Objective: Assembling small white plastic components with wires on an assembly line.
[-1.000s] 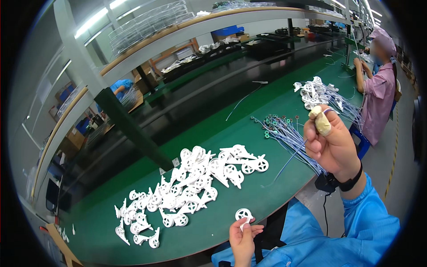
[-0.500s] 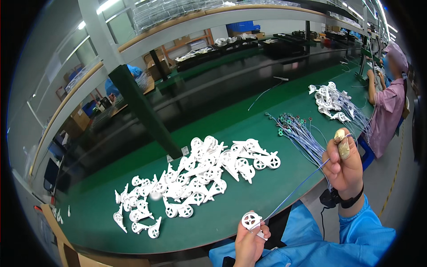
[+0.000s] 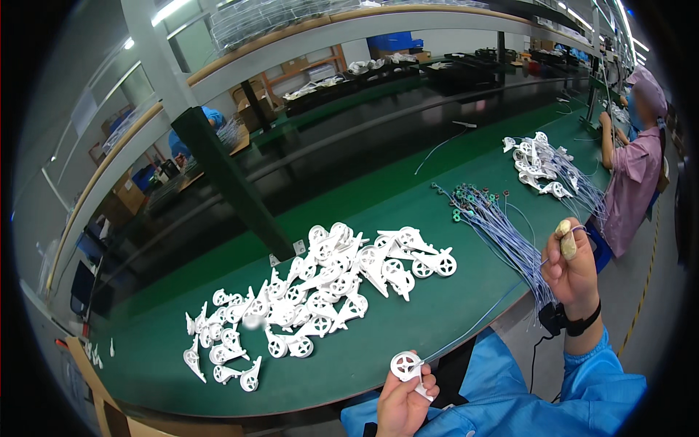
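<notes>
Near the front edge of the table, my left hand (image 3: pixel 403 409) is closed around a white plastic part (image 3: pixel 405 365) with a round spoked head and a short arm. From that head a thin blue wire (image 3: pixel 473 325) runs up and right to my right hand (image 3: pixel 572 280), which pinches it between thumb and forefinger. Yellowish finger covers (image 3: pixel 567 240) sit on those fingertips. Left of my hands, a pile of similar white parts (image 3: pixel 320 298) lies on the green tabletop (image 3: pixel 335 386).
Beside my right hand lies a bundle of blue wires (image 3: pixel 502 244) with green and dark ends. Farther right are white parts with wires attached (image 3: pixel 539 164). A dark post (image 3: pixel 229 182) rises behind the pile. A co-worker in pink (image 3: pixel 637 164) sits at the far right.
My right hand has shifted slightly right and down. The left hand has moved a little left with the white part, which has turned slightly.
</notes>
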A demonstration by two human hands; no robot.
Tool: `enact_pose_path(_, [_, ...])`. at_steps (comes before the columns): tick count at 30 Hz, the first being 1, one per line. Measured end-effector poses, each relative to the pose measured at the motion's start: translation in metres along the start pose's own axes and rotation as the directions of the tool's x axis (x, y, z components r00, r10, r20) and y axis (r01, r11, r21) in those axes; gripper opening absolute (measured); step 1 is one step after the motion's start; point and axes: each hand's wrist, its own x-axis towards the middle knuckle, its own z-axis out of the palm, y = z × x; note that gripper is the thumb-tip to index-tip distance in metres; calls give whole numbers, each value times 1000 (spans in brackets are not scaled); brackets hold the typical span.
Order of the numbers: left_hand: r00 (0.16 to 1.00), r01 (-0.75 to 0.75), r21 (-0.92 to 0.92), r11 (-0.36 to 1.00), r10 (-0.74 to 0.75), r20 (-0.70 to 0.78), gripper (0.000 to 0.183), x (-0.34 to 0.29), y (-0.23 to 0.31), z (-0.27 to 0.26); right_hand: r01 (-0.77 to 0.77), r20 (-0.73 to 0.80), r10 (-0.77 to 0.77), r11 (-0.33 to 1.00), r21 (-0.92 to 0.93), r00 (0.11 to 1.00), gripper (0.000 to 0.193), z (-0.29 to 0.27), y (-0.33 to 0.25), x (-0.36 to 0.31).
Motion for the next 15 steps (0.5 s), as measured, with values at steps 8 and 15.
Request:
enact_pose_path(8, [972, -163, 204, 965, 192, -132, 25, -3, -8, 0, 247, 218, -230, 968, -53, 948, 21, 3, -8, -18])
enact_pose_path(15, [955, -256, 365, 895, 293, -49, 15, -3, -10, -3, 306, 346, -342, 939, 156, 874, 23, 6, -15, -32])
